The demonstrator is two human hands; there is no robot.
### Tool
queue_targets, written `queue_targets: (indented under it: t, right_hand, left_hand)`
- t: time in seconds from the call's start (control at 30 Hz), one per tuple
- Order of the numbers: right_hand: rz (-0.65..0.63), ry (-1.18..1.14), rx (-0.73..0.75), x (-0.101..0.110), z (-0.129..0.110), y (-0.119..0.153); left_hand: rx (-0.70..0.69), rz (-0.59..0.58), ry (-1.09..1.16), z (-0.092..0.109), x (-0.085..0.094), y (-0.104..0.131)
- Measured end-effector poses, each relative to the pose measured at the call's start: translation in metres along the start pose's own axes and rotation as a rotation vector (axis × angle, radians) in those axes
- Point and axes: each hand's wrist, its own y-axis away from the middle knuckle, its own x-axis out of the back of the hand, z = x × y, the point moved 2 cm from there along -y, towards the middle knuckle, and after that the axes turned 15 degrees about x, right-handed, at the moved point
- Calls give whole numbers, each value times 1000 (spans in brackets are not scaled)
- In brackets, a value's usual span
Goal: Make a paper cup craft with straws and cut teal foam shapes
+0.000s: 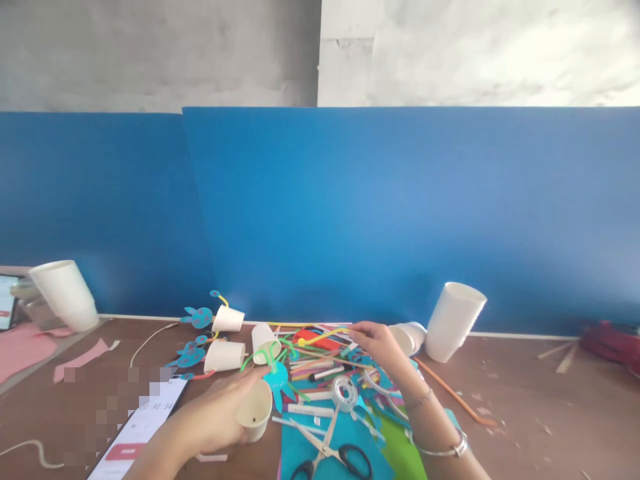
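My left hand (220, 410) is wrapped around a white paper cup (256, 410), its mouth facing me and a small dark hole in its base. Farther off, the fingers of my right hand (373, 337) pinch one end of a yellow straw (323, 335) above the pile. Just beyond my left hand, another paper cup (266, 341) lies tipped, with green bent straws and a blue paper cutout (278, 383) around it. Two more cups on their sides, one cup (225, 356) nearer, carry spotted blue animal-shaped cutouts (200, 318).
Scissors (327, 450) lie open on blue paper beside a tape roll (345, 393). Markers and straws are heaped behind. A tall cup stack (455, 323) stands right, near an orange straw (450, 391). A phone (145, 420) lies left; a blue partition (400, 213) rises behind.
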Motion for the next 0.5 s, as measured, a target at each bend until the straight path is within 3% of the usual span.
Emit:
queue_targets:
  t: [0.07,0.1,0.23,0.3,0.4,0.5]
  right_hand:
    - [2,-11,5,0,-7,1]
    - [3,-13,8,0,-10,1]
    - [-11,-20,35,0,-20,3]
    - [-22,-33,53,1,-24,4]
    - [-38,-55,56,3,-27,6]
    - [-58,-79,34,6,-28,7]
  left_hand:
    - [50,-159,-140,12,2,-2]
    - [50,-160,-176,20,3,-3]
    - [-69,83,-85,61,3,-13]
    - [-127,140,-82,77,-7,-21]
    - [-143,156,-127,87,-22,-30]
    - [-151,183,-91,85,-28,-34]
